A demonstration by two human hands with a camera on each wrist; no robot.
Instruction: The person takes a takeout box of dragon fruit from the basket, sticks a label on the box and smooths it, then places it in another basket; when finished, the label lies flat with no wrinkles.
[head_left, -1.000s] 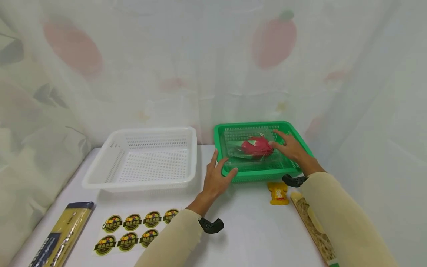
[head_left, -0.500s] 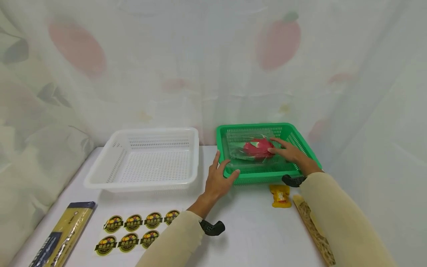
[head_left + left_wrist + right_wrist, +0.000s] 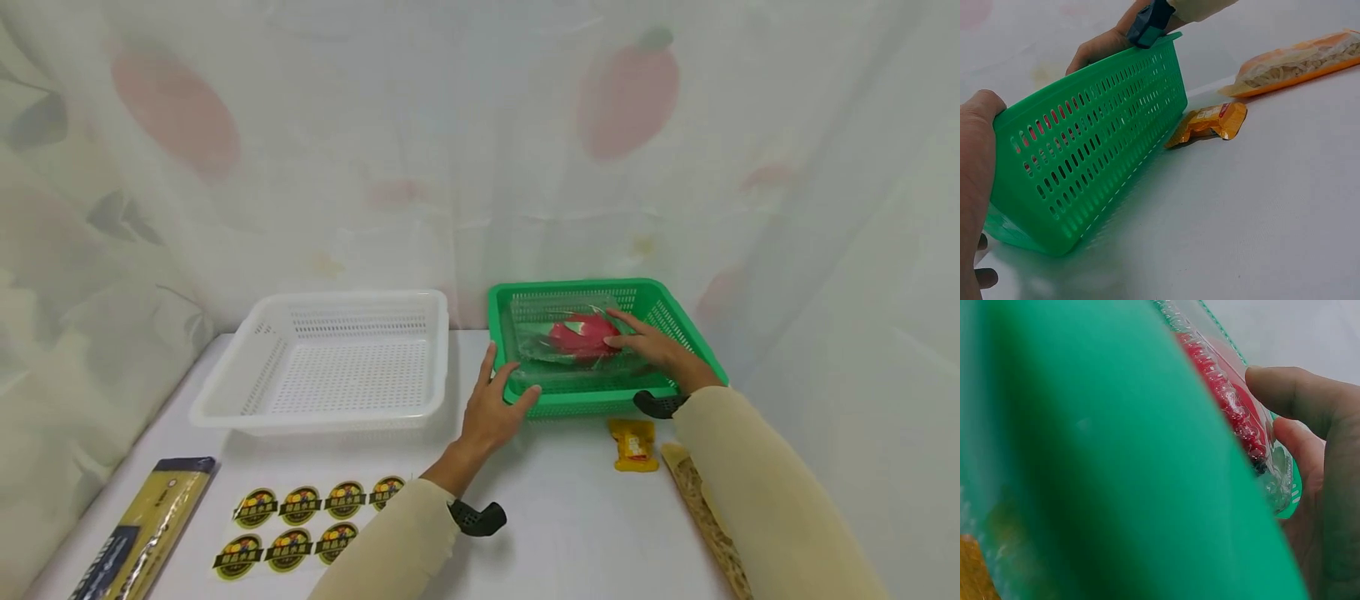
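A pink dragon fruit [image 3: 581,336] lies in clear plastic packaging [image 3: 528,342], inside the green basket [image 3: 592,403]. My right hand [image 3: 660,346] holds the fruit's right end, thumb in front and fingers behind. In the right wrist view, the thumb [image 3: 1285,387] and a finger [image 3: 1297,440] are at the clear plastic, while the basket's blurred green rim hides much of the fruit. At the basket's front left corner, my left hand [image 3: 491,412] rests with fingers spread, its index finger along the left side. The left wrist view has this hand [image 3: 972,169] at the basket's end.
A white basket [image 3: 318,417] stands left of the green one. In front of it lie a sheet of round fruit stickers [image 3: 288,548] and a long gold packet [image 3: 153,521]. A small yellow packet [image 3: 635,446] and a long packet [image 3: 1297,65] lie near the right forearm.
The right hand has moved slightly and closed in on the dragon fruit's right end. The left hand stays at the basket's corner. The head view has shifted a little.
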